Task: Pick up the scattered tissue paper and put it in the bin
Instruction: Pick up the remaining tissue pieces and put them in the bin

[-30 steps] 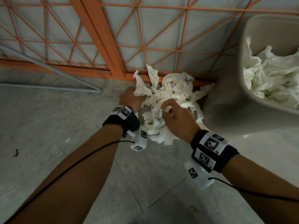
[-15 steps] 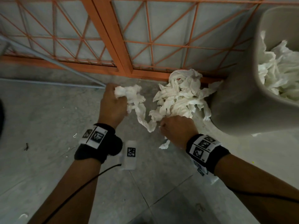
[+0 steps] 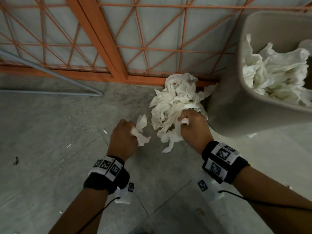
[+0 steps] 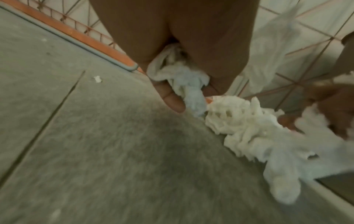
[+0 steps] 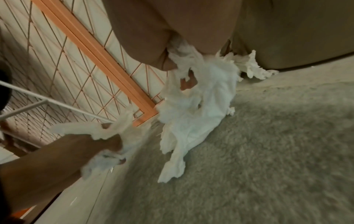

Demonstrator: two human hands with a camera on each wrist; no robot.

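Observation:
A pile of crumpled white tissue paper [image 3: 175,105] lies on the grey floor against the orange grille, just left of the beige bin [image 3: 236,105]. My right hand [image 3: 190,122] grips the near edge of that pile [image 5: 195,106], fingers curled into it. My left hand [image 3: 125,132] holds a smaller torn wad of tissue [image 3: 140,130], apart from the pile; the left wrist view shows the wad [image 4: 184,80] bunched in the palm. The bin holds more white tissue [image 3: 273,73].
An orange metal grille [image 3: 104,48] runs along the back over a pale wall. A grey bar [image 3: 50,93] lies on the floor at left. Small tissue scraps [image 3: 69,146] and a dark speck [image 3: 16,160] dot the concrete floor.
My left hand has pulled its wad free of the pile and moved right, toward the pile. My right hand has shifted up onto the pile's edge. The strip linking both has torn.

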